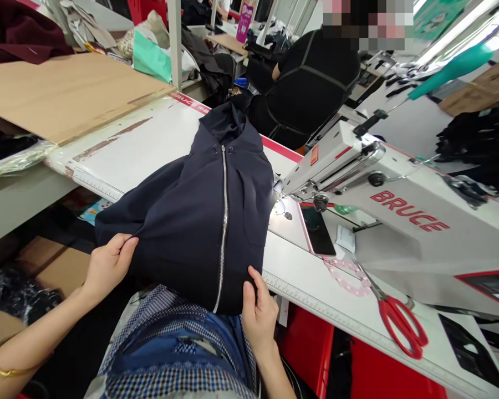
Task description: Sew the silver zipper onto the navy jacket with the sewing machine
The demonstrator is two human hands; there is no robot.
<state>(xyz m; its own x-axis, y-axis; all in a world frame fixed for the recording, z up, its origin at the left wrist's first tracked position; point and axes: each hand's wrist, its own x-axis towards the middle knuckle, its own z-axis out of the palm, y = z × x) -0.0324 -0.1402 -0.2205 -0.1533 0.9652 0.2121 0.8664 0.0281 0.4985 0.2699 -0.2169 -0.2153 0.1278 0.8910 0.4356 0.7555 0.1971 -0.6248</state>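
A dark navy hooded jacket point(191, 210) lies front up over the table edge and my lap. Its silver zipper point(224, 221) is closed and runs down the front; the hood points away from me. My left hand point(110, 266) pinches the jacket's left side between thumb and fingers. At the lower right corner, my right hand point(260, 305) grips the hem, thumb on top, with some fingers hidden beneath the cloth. A checked blue apron point(183, 354) covers my lap under the jacket.
A white sewing machine point(399, 216) stands to the right. Beside it are a phone point(316, 230) and red-handled scissors point(401, 324). Cardboard point(75, 88) covers a surface at left. A seated person in black point(310, 83) works beyond the white table point(149, 144).
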